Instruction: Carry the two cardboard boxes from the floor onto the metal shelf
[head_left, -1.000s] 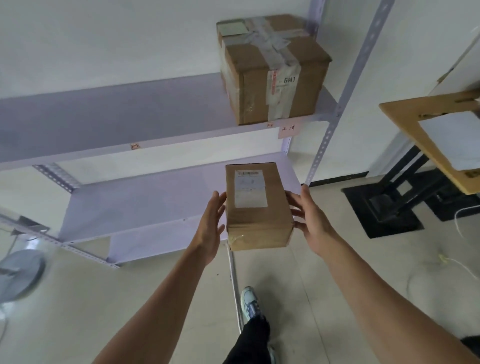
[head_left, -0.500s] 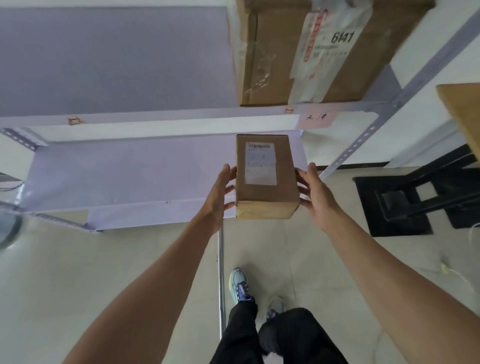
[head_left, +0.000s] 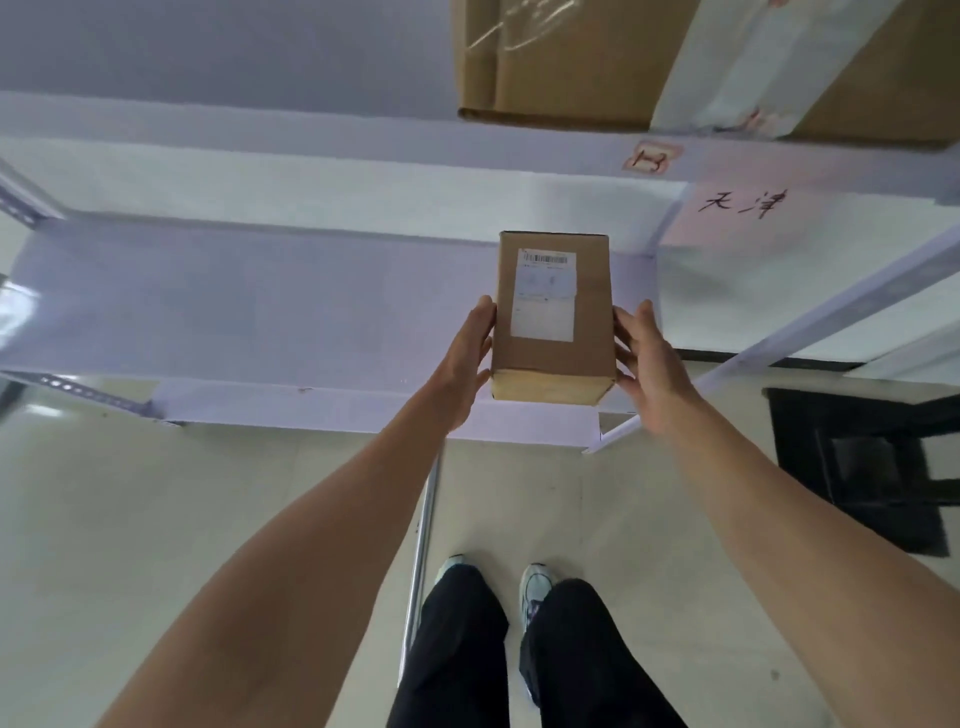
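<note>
- Small cardboard box (head_left: 553, 317): held between both hands over the front right part of the lower shelf board (head_left: 260, 317); whether its base touches the board cannot be told. A white label with a barcode covers its top face; the print is too small to read.
- Left hand (head_left: 465, 364): flat against the left side of the small cardboard box, fingers (head_left: 480, 325) extended along the cardboard and pressing it.
- Right hand (head_left: 649, 364): against the right side of the small cardboard box, fingers (head_left: 626, 332) spread and gripping; the fingertips are partly hidden behind the box edge.
- Large cardboard box (head_left: 701, 62): above the small cardboard box, on the upper shelf board (head_left: 311, 124); only its lower part shows, the rest is cut off by the frame top.
- Handwritten tags (head_left: 737, 205): right of and above the small cardboard box, on the shelf's front edge.
- Legs in dark trousers (head_left: 519, 660) and light shoes: below the small cardboard box, on the floor (head_left: 156, 519).
</note>
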